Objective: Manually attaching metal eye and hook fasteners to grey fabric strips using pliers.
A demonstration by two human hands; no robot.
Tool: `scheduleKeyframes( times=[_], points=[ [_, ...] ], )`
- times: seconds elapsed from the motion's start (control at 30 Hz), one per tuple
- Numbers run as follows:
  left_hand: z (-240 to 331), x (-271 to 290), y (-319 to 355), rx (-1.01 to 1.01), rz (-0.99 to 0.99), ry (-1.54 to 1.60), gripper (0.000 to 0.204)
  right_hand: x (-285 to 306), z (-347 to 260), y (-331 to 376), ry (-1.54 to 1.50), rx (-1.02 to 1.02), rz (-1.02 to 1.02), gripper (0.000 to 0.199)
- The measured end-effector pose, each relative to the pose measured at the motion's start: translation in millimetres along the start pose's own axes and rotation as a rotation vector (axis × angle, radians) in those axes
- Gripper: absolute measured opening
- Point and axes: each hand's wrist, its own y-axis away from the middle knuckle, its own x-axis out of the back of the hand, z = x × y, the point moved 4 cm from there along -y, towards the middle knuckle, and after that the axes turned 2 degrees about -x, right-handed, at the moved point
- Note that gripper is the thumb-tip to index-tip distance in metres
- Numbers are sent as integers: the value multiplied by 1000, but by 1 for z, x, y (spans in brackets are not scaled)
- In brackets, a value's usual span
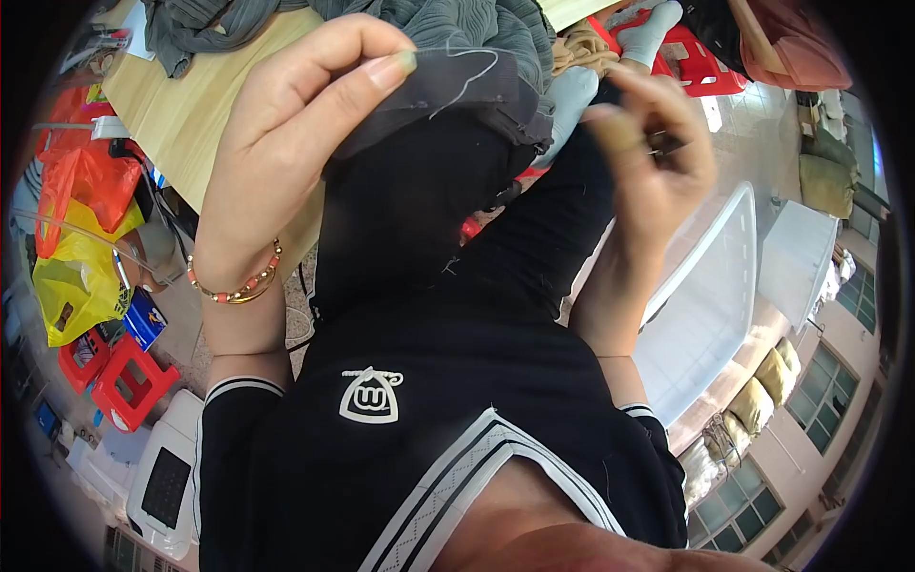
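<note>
Left grip point(295, 124) tight on white thread point(465, 91), right grip point(658, 172) blurred, closure unclear; pale shield-shaped lettered emblem point(369, 397) on black shirt point(457, 357).

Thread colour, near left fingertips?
White thread, best seen in the head view, against dark grey cloth.

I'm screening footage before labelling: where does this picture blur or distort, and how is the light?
Head view: the right hand is blurred, while the left hand and white thread look sharper; head view: fisheye bending toward the rim, dark corners; head view: bright pale floor at right, little detail in the black clothing.
</note>
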Motion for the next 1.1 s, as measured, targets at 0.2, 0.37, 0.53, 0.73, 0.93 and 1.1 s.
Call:
scheduleKeyframes(
  times=[0.2, 0.37, 0.53, 0.73, 0.93, 1.1],
  points=[
    [4, -5, -3, 41, -34, 15, 18, -42, -33, -13, 102, 274, -264, 40],
    [-2, -7, -7, 43, -100, 106, 17, -45, -29, -14, 42, 339, -200, 38],
    [-5, -7, -8, 54, -88, 139, 17, -42, -18, -13, -62, 274, -203, 34],
    [-2, -7, -8, 30, -109, 99, 16, -27, -10, -11, -301, 197, -168, 23],
    [5, -12, -13, -16, -41, 92, 14, 17, 16, 3, -647, -43, 47, 15],
    [6, -9, -14, 29, -132, 9, 16, 56, 46, 8, -311, -302, 375, 27]
  ],
)
